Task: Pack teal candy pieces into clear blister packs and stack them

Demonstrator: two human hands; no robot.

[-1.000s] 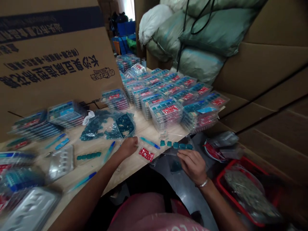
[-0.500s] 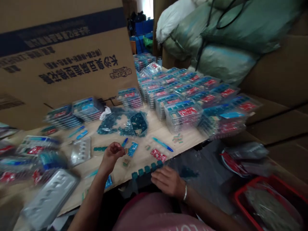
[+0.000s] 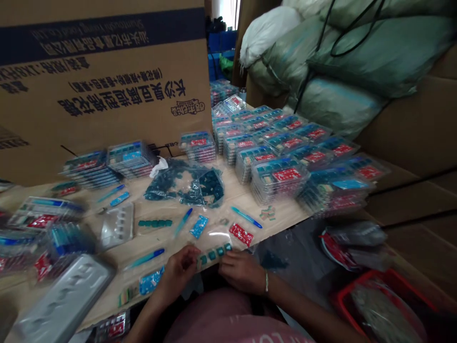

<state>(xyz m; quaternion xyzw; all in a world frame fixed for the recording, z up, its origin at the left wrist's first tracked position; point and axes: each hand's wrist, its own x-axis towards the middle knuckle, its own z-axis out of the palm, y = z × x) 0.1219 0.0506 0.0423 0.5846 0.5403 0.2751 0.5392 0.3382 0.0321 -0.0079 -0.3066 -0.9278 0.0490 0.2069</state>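
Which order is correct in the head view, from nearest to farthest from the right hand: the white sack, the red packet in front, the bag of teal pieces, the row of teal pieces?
From the right hand:
1. Row of teal pieces: at its fingers, leftward.
2. Red packet: just beyond.
3. Bag of teal pieces: farther, left.
4. White sack: far back.

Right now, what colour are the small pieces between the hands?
The small pieces are teal, seen best in the head view.

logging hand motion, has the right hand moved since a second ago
Yes, leftward and nearer the body: the right hand was right of the red packet nearest it; now it sits on that packet's near side.
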